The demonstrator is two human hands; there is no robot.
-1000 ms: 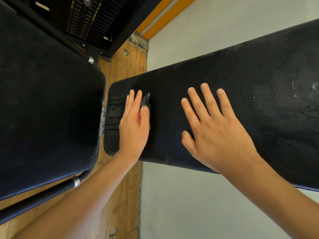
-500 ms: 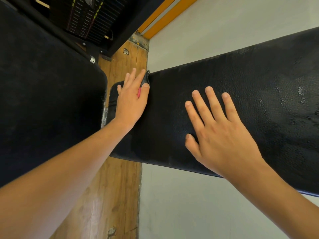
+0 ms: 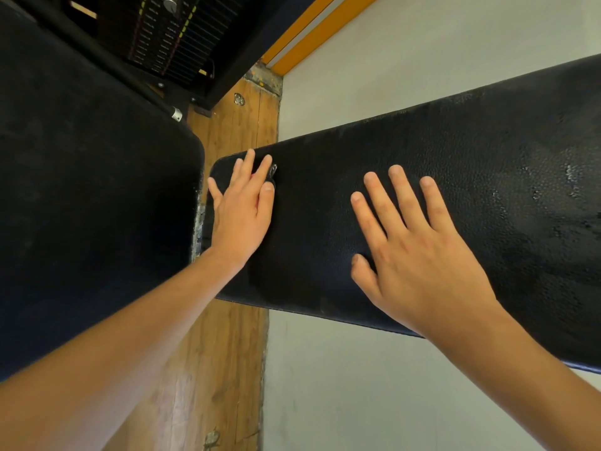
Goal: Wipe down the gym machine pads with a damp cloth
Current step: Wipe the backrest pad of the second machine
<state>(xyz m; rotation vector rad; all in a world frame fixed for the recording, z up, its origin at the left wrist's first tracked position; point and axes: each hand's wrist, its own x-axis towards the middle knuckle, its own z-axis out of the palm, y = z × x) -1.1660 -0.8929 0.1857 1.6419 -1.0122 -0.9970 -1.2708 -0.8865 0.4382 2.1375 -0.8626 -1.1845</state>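
Note:
A long black textured pad [image 3: 471, 190] runs from the centre to the right edge. My left hand [image 3: 244, 213] lies flat on its left end with straight fingers, pressing a dark cloth [image 3: 272, 170] against the pad. Only a small corner of the cloth shows past my fingertips, and a bit of pink shows between two fingers. My right hand [image 3: 419, 255] rests flat on the middle of the same pad, fingers spread, holding nothing. Wet-looking patches glint on the pad's right part.
A second large black pad [image 3: 97, 190] fills the left side, a narrow gap away from the long one. Behind it stands a weight stack [image 3: 169, 30]. Below are a wooden floor strip [image 3: 227, 353] and a grey surface [image 3: 357, 385].
My left hand slid the cloth from the middle of the pad's end towards its far edge, then drew back slightly. My right hand stayed planted on the pad.

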